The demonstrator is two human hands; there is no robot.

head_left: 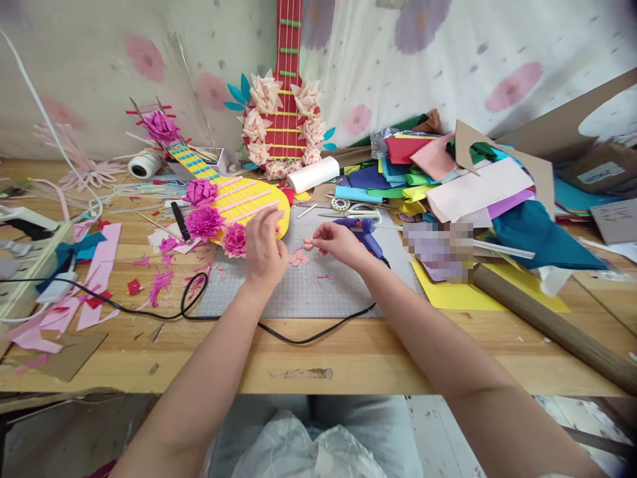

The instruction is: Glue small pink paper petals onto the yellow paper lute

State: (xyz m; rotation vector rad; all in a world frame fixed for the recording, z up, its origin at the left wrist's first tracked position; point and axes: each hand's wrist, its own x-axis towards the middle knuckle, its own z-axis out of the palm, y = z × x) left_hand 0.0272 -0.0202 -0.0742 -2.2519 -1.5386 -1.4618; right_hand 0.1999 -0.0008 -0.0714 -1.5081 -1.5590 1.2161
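Observation:
My right hand (341, 244) pinches a small pink paper petal (308, 244) between thumb and fingertips, just above a few similar paper petals (297, 257) on the grey cutting mat (298, 295). At the lower end of a yellow paper ukulele (259, 192), my left hand (265, 249) is open with fingers raised and slightly bent, covering part of the body. Beside it sits a pink paper flower (233, 239), and magenta paper flowers (205, 222) run along the ukulele's edge. A blue glue gun (365, 236) lies just beyond my right hand.
A red ukulele (287, 126) with pale flowers stands at the back. Colored paper (478, 192) is piled right, near a cardboard tube (552, 325). Scissors (355, 211) and a tape roll (341, 204) lie behind the mat. A black cord (308, 340) crosses in front; paper scraps (162, 285) lie left.

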